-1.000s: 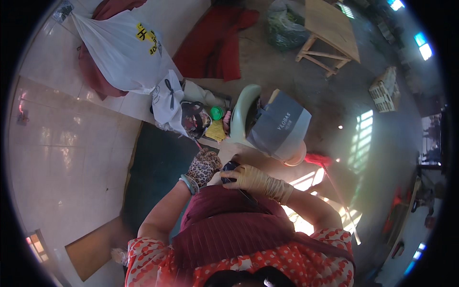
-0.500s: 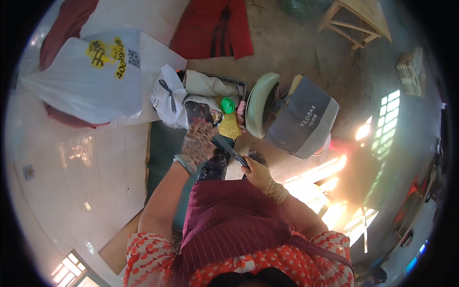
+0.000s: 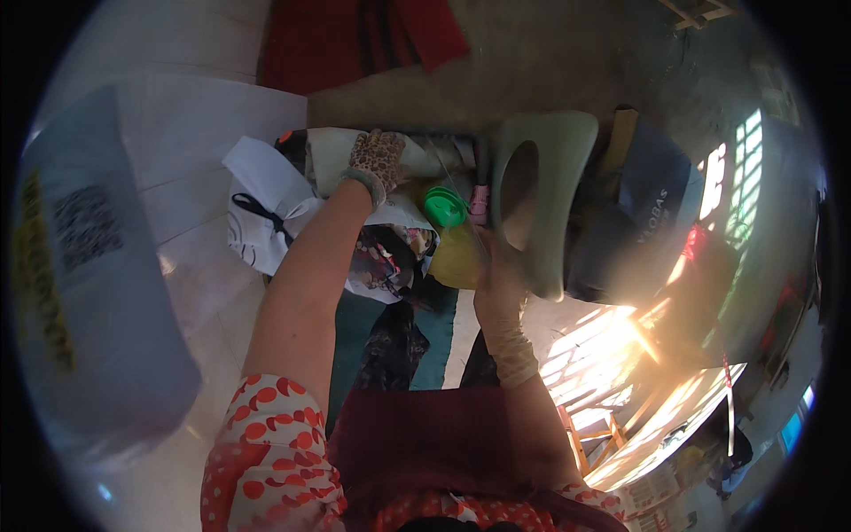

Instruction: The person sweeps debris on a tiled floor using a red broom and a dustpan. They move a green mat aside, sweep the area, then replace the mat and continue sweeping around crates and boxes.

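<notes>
One green chair (pale) crowds the right hand.

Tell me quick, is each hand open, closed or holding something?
Left hand: fingers bent over the beige roll; whether it grips cannot be told.
Right hand: closed around a thin tool, blurred.

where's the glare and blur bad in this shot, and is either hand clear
Head view: sunlight blows out the floor at lower right; head view: the right hand looks hazy, its fingers hard to make out, while the left hand reads sharper; head view: fisheye leaves dark, curved borders.
</notes>
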Available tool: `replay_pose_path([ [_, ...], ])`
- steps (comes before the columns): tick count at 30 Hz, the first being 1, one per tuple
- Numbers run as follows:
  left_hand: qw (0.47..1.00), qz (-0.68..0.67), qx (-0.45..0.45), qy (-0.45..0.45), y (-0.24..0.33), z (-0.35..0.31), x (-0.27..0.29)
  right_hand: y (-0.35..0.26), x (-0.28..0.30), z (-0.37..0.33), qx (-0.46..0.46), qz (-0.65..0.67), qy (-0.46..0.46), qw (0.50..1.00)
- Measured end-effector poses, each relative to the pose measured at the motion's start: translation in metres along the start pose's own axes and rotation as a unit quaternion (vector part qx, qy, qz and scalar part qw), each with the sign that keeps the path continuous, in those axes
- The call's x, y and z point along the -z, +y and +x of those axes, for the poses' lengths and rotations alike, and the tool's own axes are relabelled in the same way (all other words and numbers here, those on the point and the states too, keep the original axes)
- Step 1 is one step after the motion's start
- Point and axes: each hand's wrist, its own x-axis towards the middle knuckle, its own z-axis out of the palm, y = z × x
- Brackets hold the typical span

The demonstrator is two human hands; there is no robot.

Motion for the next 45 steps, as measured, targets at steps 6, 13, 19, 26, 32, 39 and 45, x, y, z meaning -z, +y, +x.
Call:
replay_pose_path([
  [6,0.994,-0.024,0.021,-0.109,-0.020,0.056,-0.038,-0.001,-0.043,0.060,0.024,-0.153,0.024,0.988],
  [13,0.993,0.025,0.035,-0.108,-0.016,0.040,-0.056,-0.017,-0.055,0.101,0.059,-0.188,-0.032,0.980],
  [19,0.989,0.003,0.082,-0.121,-0.008,0.030,-0.074,-0.008,-0.082,0.142,0.119,-0.247,-0.046,0.960],
  [26,0.983,-0.050,0.081,-0.159,-0.009,0.028,-0.070,0.000,-0.121,0.183,0.090,-0.350,-0.116,0.925],
  [32,0.988,-0.063,0.073,-0.118,-0.008,0.021,-0.075,0.009,-0.150,0.206,0.122,-0.365,-0.127,0.914],
  [39,0.989,-0.076,0.073,-0.106,-0.007,0.019,-0.079,0.023,-0.189,0.221,0.196,-0.319,-0.091,0.923],
  [45,0.999,-0.018,0.034,-0.028,-0.008,0.021,-0.093,0.010,-0.213,0.201,0.174,-0.299,0.027,0.938],
])
